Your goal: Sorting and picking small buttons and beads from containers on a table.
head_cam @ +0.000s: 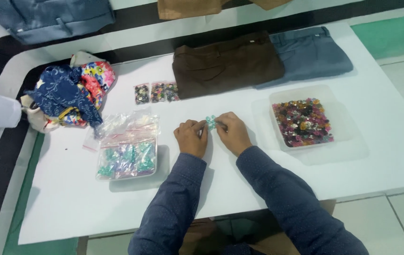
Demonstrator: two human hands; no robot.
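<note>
Fingers [201, 126]: both hands pinch small teal buttons [210, 121] btwn them, above bench [239, 174].
Risk: loose pinch, buttons drop, scatter.

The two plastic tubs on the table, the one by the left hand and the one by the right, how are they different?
The left tub holds small clear bags of teal buttons; the right tub holds loose buttons in many colours. The left tub looks smaller than the right tub. Empty bags pile beside the left tub; nothing is piled by the right one. Both are clear, shallow and sit on the white table.
</note>
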